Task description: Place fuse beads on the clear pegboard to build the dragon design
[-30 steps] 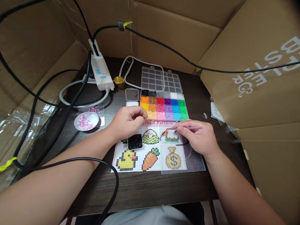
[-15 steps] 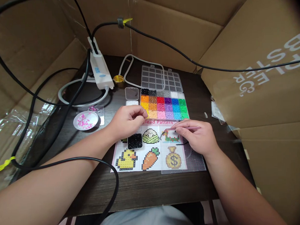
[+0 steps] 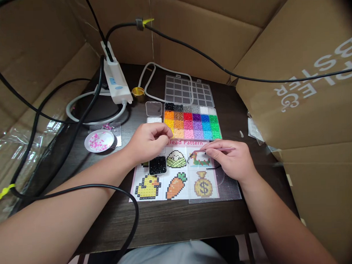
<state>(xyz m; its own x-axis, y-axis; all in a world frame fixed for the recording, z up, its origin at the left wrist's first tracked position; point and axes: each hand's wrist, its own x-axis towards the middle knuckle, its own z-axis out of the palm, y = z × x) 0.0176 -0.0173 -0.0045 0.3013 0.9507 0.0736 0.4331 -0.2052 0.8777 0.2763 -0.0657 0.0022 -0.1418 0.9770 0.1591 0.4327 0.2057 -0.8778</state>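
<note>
My right hand (image 3: 233, 159) grips a pair of thin tweezers (image 3: 200, 150), whose bent tips point left over the upper edge of a clear pegboard (image 3: 229, 184). Under that board is a printed bead pattern sheet (image 3: 163, 188) with a chick, a carrot and a money bag. My left hand (image 3: 153, 142) is closed, thumb against curled fingers, above the sheet's top left; whether anything is in it I cannot make out. Just below it sits a small box of black beads (image 3: 157, 165). Beyond both hands stands a sectioned case of coloured beads (image 3: 193, 125), lid folded back.
A white dish (image 3: 91, 149) of pink and white beads rests partly on another clear pegboard (image 3: 117, 130) at left. Behind are a power strip (image 3: 116, 82) and a gold cup (image 3: 139, 94). A black cable (image 3: 136, 210) loops across my left forearm. Cardboard walls (image 3: 201, 35) enclose the table.
The view has shifted very slightly. Both hands, the tweezers and the bead boxes keep practically the same places.
</note>
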